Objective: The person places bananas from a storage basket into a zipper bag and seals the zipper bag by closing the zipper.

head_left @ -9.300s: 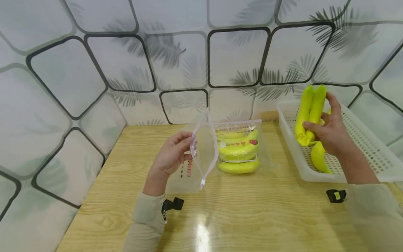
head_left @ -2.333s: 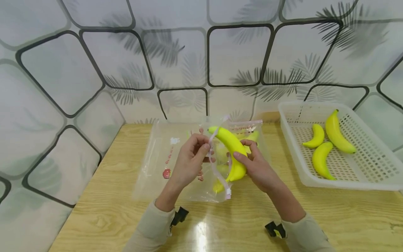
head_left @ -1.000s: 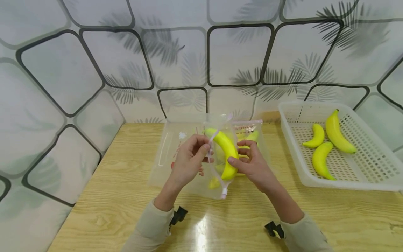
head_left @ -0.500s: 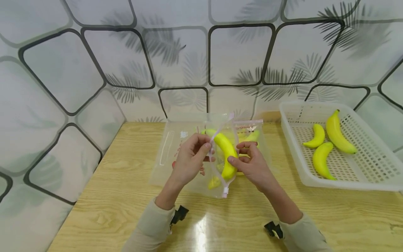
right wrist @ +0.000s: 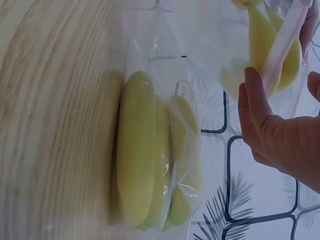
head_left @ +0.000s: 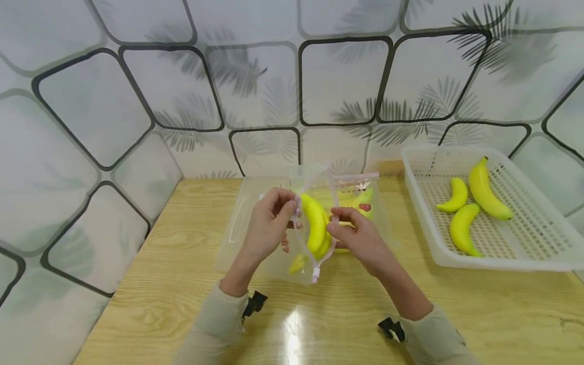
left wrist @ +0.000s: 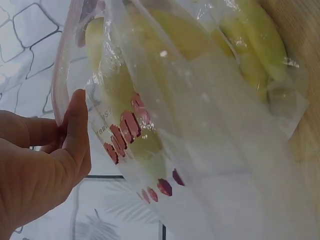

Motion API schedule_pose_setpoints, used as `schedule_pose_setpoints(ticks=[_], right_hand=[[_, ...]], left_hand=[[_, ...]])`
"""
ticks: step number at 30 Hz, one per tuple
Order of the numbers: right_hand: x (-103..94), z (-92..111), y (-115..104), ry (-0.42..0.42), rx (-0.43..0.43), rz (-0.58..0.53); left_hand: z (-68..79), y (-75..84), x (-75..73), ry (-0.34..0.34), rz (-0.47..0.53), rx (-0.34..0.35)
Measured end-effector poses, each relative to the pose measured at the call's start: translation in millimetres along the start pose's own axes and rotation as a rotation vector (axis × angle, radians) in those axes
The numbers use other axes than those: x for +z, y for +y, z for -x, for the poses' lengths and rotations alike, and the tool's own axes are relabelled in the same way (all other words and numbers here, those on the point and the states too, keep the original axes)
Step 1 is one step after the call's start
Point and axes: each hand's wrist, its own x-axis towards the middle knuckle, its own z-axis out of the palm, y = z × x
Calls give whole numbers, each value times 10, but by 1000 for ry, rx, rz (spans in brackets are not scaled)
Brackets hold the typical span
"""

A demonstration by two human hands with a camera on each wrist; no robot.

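Observation:
Two bananas (head_left: pixel 315 223) sit inside a clear zip bag (head_left: pixel 246 228) with a pink zip rim and a slider at its near end. My left hand (head_left: pixel 269 223) pinches the bag's left rim between thumb and fingers, also seen in the left wrist view. My right hand (head_left: pixel 360 241) is at the opposite rim, fingers outside the bag and thumb on the mouth side. In the right wrist view these fingers (right wrist: pixel 257 100) lie against the pink rim. A yellow tip (head_left: pixel 297 263) shows low in the bag; the rest of it is hidden.
A second clear bag (head_left: pixel 365 185) with several bananas lies flat behind my right hand. At right, a white plastic basket (head_left: pixel 438 253) holds three loose bananas (head_left: pixel 464 230). A patterned wall (head_left: pixel 347 81) backs the wooden table (head_left: pixel 150 294).
My right hand took bananas from the basket and brought them into the bag's mouth. It has now let them go and shifted left onto the rim. My left hand keeps the rim.

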Motion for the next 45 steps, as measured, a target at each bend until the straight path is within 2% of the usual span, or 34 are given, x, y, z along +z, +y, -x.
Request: schedule_pose_setpoints(ticks=[4,11,19,25,28,32,35,37,40,43,45], right_hand=[[12,-21,-9,-43,-18,-36],[66,-94,-115,-86,-35,-43],[163,-275,-318,-80,-35,-68],[232,-438,-586,-104,-39,-55],[282,-488,-768,-118,-41,-14],[385,-544,-984,-126,-47,54],[478,-562,-1109,-122,-63,92],[531,-554,-1175,-123,-82,121],[578,-558,-1214,-117,-95,183],[588,-579,-1181,-110,-77,254],[577,-593,-1127,-106,-66,279]], left_hand=[[-55,65,-66,17,-116,1],[-164,238,-197,17,-374,6],[-335,392,-416,7,-475,-47],[-522,530,-618,26,-564,-15],[-595,641,-723,33,-695,4],[-655,836,-844,29,-978,42],[-695,1007,-870,33,-1178,86],[-708,1109,-851,21,-1256,92],[-707,1200,-800,-67,-1287,12],[-690,1179,-774,-173,-1231,-117],[-673,1118,-782,-201,-1177,-163]])
